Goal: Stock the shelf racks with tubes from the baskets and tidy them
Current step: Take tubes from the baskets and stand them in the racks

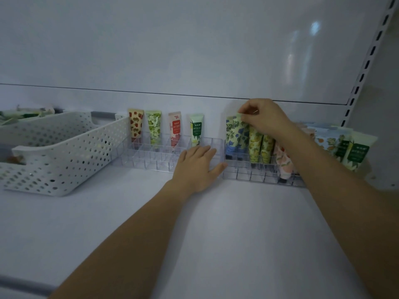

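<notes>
Two clear plastic racks stand at the back of the white shelf. The left rack [151,157] holds several upright tubes, among them a strawberry tube [135,125] and a green-label tube [196,130]. The right rack [244,171] holds blue-flower, yellow and pink tubes. My right hand [263,118] pinches the top of a blue-flower tube [234,132] standing in the right rack's back row. My left hand [197,167] lies flat with straight fingers where the two racks meet, thumb against the right rack's corner.
A white perforated basket [62,152] sits at the left on the shelf, tubes showing behind it. More tubes [354,147] lean at the far right. A slotted upright [367,63] runs up the right side. Bare shelf surface lies in front.
</notes>
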